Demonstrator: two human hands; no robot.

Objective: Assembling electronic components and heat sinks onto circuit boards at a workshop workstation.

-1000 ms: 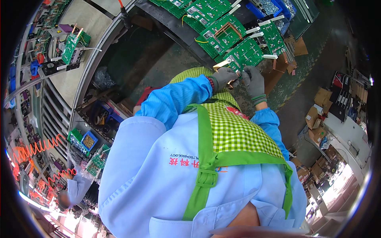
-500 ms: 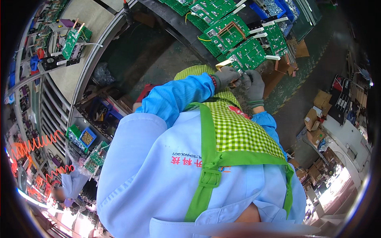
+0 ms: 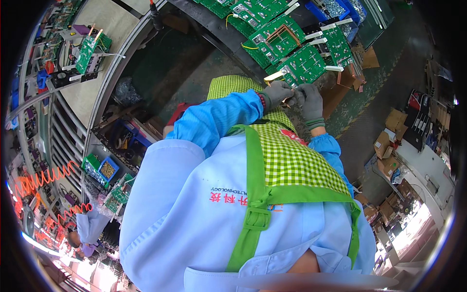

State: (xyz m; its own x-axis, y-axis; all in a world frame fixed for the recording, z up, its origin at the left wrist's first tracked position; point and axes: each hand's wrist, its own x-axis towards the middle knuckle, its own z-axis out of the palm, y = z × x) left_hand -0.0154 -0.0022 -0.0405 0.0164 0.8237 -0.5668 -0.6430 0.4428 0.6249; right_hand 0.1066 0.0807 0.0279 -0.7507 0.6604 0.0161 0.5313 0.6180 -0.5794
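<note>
Two gloved hands met in the upper middle of the frame, fingertips almost touching. The left hand [image 3: 278,92], in a grey glove, was curled narrow, and the right hand [image 3: 308,101], gloved the same, was pinched close beside it; a small pale-orange part seemed to sit between the fingertips, too small to tell which hand gripped it. The nearest green circuit board [image 3: 305,64] lay just above both hands, toward the upper right, its long axis running from lower left to upper right. A pale metal tab [image 3: 274,76] stuck out from the board's lower-left end, just above the left hand, which was therefore the nearer of the two to that end; the right hand sat under the board's lower edge.

Further boards of the same kind [image 3: 268,36] stretched in a row up and to the left along a dark, curved worktop [image 3: 214,22] at the top of the frame. A green checked apron [image 3: 292,160] over a light blue work coat filled the centre. Blue bins of small parts [image 3: 108,169] sat on racks at the left, with coiled orange cables [image 3: 41,180] below them. Cardboard boxes [image 3: 389,146] stood on the floor at the right, and another person's blue sleeve [image 3: 90,226] showed at lower left.
</note>
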